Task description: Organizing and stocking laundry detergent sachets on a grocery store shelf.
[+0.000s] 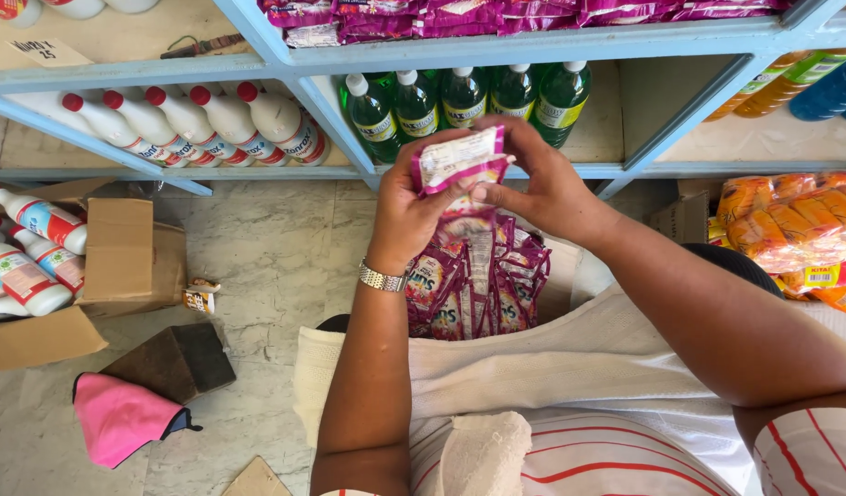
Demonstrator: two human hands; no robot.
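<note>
Both hands pinch one magenta sachet above a hanging strip

The left hand (414,207) and right hand (542,184) pinch a magenta-and-white sachet (460,158) between fingertips, at 12 o'clock of the sachet strips (478,280) dangling beneath. Five green bottles (464,99) stand at 12 o'clock on the blue shelf (533,46); five white red-capped bottles (193,124) lie at 10 o'clock
</note>
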